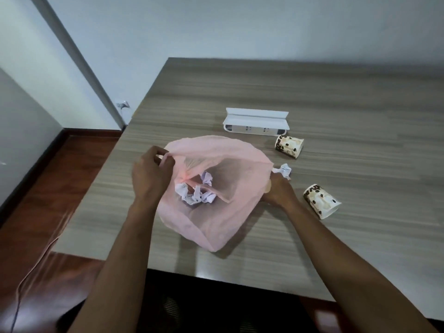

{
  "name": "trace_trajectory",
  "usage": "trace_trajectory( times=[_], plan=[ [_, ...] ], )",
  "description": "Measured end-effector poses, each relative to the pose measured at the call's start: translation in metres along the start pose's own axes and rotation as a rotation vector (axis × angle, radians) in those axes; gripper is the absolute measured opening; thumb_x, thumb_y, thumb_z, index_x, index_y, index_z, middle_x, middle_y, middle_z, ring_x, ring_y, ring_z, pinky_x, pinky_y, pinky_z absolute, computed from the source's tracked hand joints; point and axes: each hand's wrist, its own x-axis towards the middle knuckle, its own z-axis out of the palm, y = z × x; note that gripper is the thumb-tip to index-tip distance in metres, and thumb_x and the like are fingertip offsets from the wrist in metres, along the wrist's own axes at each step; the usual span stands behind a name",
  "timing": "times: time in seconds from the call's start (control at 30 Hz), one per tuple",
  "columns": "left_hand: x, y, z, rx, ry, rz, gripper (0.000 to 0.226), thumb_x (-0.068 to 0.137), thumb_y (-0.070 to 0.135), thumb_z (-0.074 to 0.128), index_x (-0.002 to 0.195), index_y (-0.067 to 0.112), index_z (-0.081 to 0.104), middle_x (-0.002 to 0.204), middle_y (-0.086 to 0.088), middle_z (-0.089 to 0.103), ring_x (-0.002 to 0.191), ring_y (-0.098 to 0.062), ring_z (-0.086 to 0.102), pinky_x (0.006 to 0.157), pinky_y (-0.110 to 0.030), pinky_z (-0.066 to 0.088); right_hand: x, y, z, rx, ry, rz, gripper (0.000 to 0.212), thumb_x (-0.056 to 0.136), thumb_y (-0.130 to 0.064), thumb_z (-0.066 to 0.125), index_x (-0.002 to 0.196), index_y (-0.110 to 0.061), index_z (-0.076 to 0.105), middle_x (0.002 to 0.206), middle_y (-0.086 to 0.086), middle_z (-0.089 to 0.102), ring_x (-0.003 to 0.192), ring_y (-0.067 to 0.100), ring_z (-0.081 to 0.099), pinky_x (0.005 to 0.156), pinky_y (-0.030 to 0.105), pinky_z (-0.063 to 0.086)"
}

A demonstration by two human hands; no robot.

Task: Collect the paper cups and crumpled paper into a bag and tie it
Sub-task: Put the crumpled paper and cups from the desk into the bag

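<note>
My left hand (150,171) has finger and thumb pinched shut on the rim of the pink bag (211,212), lifting that side so the mouth stays open toward me. The bag rests on the table (336,97), and several pieces of crumpled paper (195,192) lie inside it, just right of and below this pinch.

My right hand (278,191) is at the opposite side of the bag. Its fingertips are closed on one more paper ball (284,170), which sits just outside the rim on that side and has not gone in. The thin plastic partly veils this hand, so I cannot tell whether it also holds the rim.

Judgement on the step in hand: the ball should be lifted over the right edge and let go only once it is above the open mouth, while the left pinch keeps the rim raised and taut. A slack rim would likely fold inward and close the opening.

Outstanding items: a paper cup (320,200) lies on its side to the right of my right hand, near it. A second cup (288,146) lies on its side beyond that hand, further off. A white box (255,122) sits past the bag, just behind the second cup; I judge it no part of the collection. Tying is not yet due.
</note>
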Motion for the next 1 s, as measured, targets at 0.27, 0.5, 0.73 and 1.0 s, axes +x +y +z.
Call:
trace_trajectory(
  times=[0.27,0.5,0.73,1.0],
  plan=[
    [-0.004,0.011,0.008,-0.029,0.013,-0.064,0.010,0.086,0.019,0.060,0.091,0.014,0.068,0.064,0.010,0.055,0.068,-0.020,0.054,0.062,-0.027,0.034,-0.048,-0.025,-0.088,-0.135,-0.409,0.253,0.059,0.064,-0.034,0.086,0.116,-0.019,0.061,0.104,0.005,0.067,0.088,0.022,0.068,0.064,0.033,0.060],
    [-0.005,0.025,0.025,-0.066,-0.055,-0.020,0.006,0.086,0.020,0.061,0.088,0.020,0.066,0.068,0.009,0.058,0.065,-0.015,0.056,0.065,-0.027,0.038,-0.062,-0.105,-0.082,0.179,-0.453,0.084,0.048,0.077,-0.050,0.076,0.101,-0.011,0.066,0.081,0.005,0.068,0.063,0.021,0.062,0.059,0.032,0.056],
    [-0.010,0.032,0.035,-0.107,-0.155,0.058,0.003,0.086,0.019,0.064,0.087,0.019,0.067,0.068,0.007,0.058,0.060,-0.011,0.053,0.059,-0.027,0.039,-0.049,-0.131,-0.014,0.613,-0.384,0.058,0.073,0.087,-0.036,0.071,0.145,-0.008,0.038,0.117,0.012,0.062,0.070,0.021,0.062,0.072,0.041,0.058],
    [-0.017,0.042,0.047,-0.118,-0.165,0.069,0.006,0.086,0.017,0.063,0.089,0.019,0.067,0.066,0.010,0.057,0.068,-0.017,0.055,0.058,-0.019,0.037,-0.056,-0.081,-0.045,0.521,0.085,0.022,0.009,0.086,-0.024,0.064,0.089,-0.019,0.070,0.082,0.003,0.072,0.059,0.010,0.060,0.056,0.023,0.047]
  ],
)
